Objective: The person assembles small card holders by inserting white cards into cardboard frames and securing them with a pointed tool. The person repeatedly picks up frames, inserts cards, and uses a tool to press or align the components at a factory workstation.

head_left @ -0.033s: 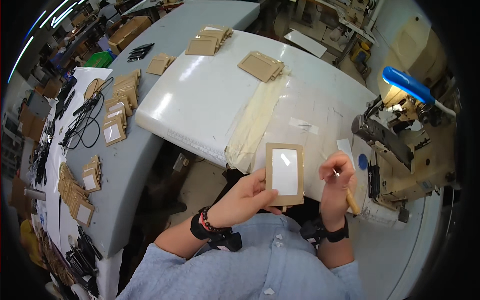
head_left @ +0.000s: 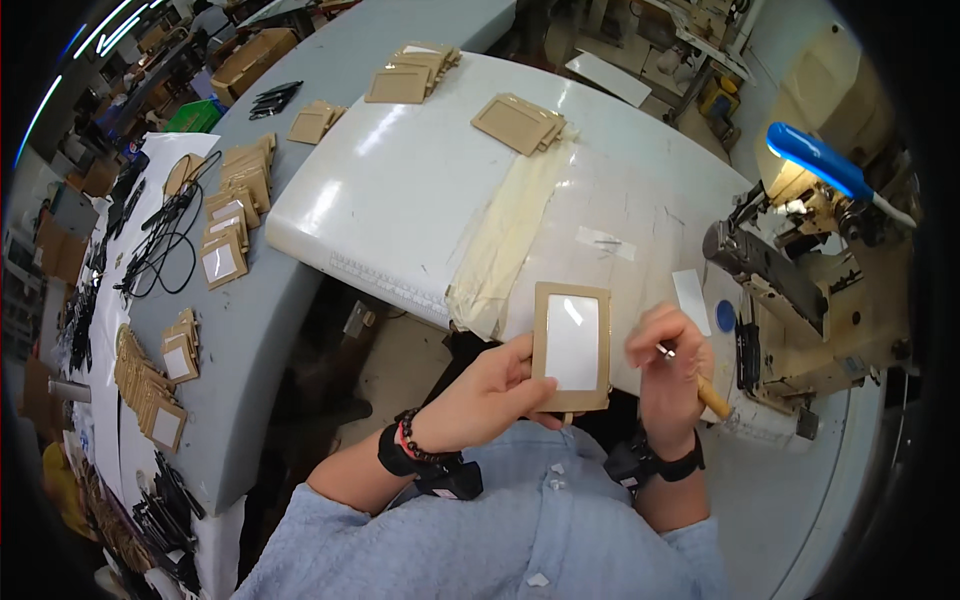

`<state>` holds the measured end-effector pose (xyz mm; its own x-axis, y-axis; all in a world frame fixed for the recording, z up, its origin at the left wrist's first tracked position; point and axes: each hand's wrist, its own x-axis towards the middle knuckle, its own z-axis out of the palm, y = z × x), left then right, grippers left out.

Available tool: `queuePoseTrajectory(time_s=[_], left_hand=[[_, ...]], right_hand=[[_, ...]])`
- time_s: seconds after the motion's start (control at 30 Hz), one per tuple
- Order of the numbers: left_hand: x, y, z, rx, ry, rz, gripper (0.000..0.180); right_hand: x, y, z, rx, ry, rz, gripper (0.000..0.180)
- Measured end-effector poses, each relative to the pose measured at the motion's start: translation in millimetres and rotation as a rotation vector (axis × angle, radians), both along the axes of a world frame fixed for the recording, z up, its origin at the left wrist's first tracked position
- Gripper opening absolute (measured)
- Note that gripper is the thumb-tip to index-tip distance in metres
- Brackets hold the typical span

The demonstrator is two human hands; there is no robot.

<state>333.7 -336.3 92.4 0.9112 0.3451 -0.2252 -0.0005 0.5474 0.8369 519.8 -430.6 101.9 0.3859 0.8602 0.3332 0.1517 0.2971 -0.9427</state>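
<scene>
As the left hand (head_left: 487,398) pinched the holder (head_left: 572,348) low, likely to keep its window (head_left: 575,338) mostly clear, I saw the right hand (head_left: 672,375) curled round a tool (head_left: 713,397) right of the holder.

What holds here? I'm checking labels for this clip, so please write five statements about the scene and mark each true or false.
1. The left hand holds a tan holder with a window. True.
2. The right hand is empty. False: the right hand grips a tool with a light-brown handle.
3. Other tan holders lie on the gray table at left. True.
4. The lamp at right is red. False: the lamp is blue.
5. A blue disc lies to the right of the held holder. True.
</scene>
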Motion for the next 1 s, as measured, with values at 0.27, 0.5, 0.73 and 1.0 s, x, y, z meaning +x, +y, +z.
queuePoseTrajectory(time_s=[0.27, 0.5, 0.73, 1.0], left_hand=[[-5, -10, 8, 0.014, 0.072, -0.082, 0.039], [-5, -14, 8, 0.013, 0.084, -0.092, 0.035], [-4, -15, 10, 0.037, 0.088, -0.088, 0.035], [-2, -14, 9, 0.056, 0.087, -0.091, 0.034]], right_hand=[[-15, -20, -3, -0.006, 0.167, 0.176, 0.008], [-7, -20, -4, 0.125, -0.269, 0.198, 0.009], [-9, -24, -6, 0.132, -0.327, 0.177, 0.01], [-8, -22, -5, 0.13, -0.341, 0.169, 0.008]])
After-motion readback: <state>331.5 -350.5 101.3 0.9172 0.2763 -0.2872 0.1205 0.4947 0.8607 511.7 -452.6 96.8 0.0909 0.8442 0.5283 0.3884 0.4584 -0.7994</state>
